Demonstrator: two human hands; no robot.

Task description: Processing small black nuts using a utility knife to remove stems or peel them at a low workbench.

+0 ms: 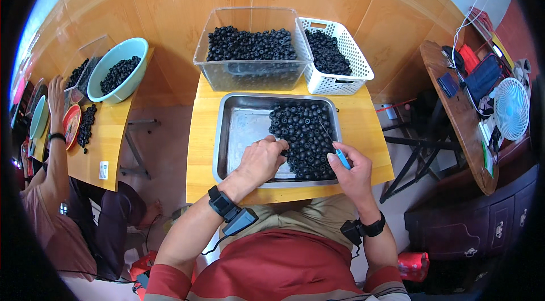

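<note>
A shallow metal tray [244, 113] lies in front of me on the yellow table. Small round black pieces [304, 130] with ring-like openings, perhaps beads, are heaped over its right side. My left hand [262, 159] is at the heap's left edge, fingers curled and pressed together; whatever they hold is hidden. Over the heap's right edge, my right hand [353, 169] is closed round a thin pointed tool with a blue handle [343, 159]. Its slim metal shaft points up and left over the black pieces.
Behind the tray stand a clear plastic bin [252, 74] and a white perforated basket [346, 82], both holding black pieces. At left, another person's hand [55, 93] reaches over a table with a mint-green bowl [136, 54]. A small fan [511, 109] stands by the wooden table at right.
</note>
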